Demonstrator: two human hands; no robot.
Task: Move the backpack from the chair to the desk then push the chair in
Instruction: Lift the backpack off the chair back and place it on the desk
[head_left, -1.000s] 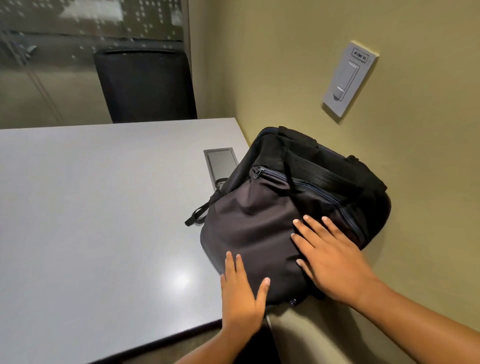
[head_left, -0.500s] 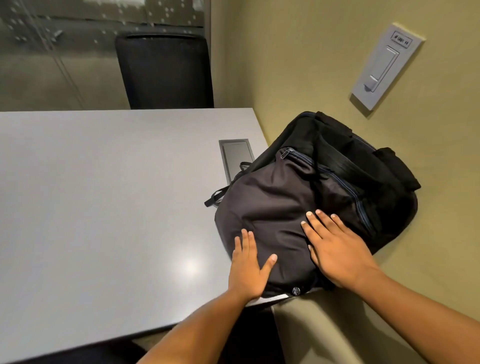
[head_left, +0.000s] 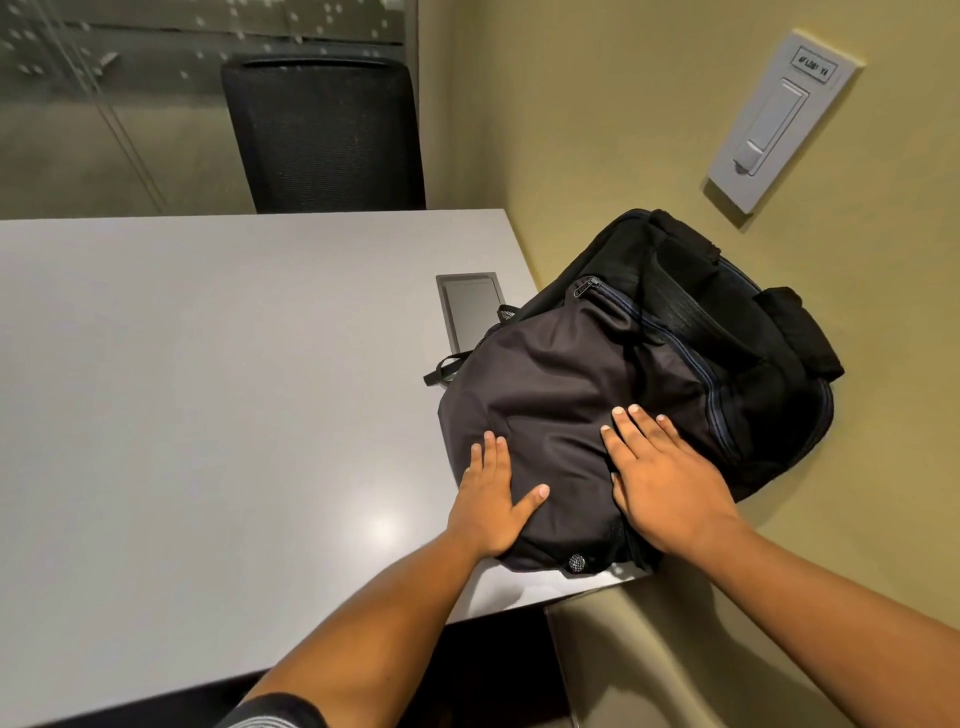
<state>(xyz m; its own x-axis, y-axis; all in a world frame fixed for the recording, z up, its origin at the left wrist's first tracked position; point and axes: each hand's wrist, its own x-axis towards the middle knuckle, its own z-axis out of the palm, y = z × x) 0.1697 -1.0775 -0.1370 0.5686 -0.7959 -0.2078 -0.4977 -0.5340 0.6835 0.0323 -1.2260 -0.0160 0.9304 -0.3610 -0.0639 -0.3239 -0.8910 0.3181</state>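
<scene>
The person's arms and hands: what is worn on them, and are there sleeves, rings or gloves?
Both forearms are bare. The left hand and the right hand wear no gloves, and no rings or watch are visible. Fingernails are short and unpainted. Only at the left upper arm, a dark sleeve edge with grey stripes shows.

Both hands lie flat, fingers spread and palms down: left hand (head_left: 493, 501), right hand (head_left: 667, 480).

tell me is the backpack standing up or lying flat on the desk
Lying flat. The backpack rests on the desk with its front panel up, against the wall, left hand and right hand spread flat on it.
</scene>
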